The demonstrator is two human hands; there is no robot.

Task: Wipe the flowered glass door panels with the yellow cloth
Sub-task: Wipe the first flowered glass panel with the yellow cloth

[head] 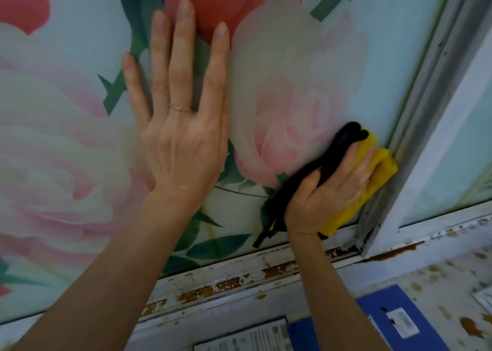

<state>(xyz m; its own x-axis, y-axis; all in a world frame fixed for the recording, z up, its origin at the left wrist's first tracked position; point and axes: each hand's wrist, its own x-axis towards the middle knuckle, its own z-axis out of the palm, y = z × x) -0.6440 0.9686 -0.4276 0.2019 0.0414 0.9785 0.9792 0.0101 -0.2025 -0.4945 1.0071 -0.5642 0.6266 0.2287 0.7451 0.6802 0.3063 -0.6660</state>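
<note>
Left door panel (53, 97): big pink and red flowers, glass runs down to the bottom rail (239, 276), which is chipped and rust-spotted.

Left hand (183, 143): flat on the glass, fingers straight and spread, gripping nothing. Looks like a brace. Keep it there so the panel doesn't rattle in its track.

Right hand (327, 196): clamped on the yellow cloth (383, 169), fingers laid over the folded wad, thumb hooked round a black strip (346, 137). Can't tell if the strip is part of the cloth or a second rag. The cloth sits at the panel's lower right corner, touching the grey upright frame (426, 127).

My read of this step: edge pass along the frame.
- keep the wad flat and the pressure even
- run the folded edge into the seam, where the grime shows
- overlap strokes back toward the left hand
- stay off the rusty rail, it would likely stain the cloth

Right panel (452, 177): only a sliver is visible, so I can't judge its condition.
</note>
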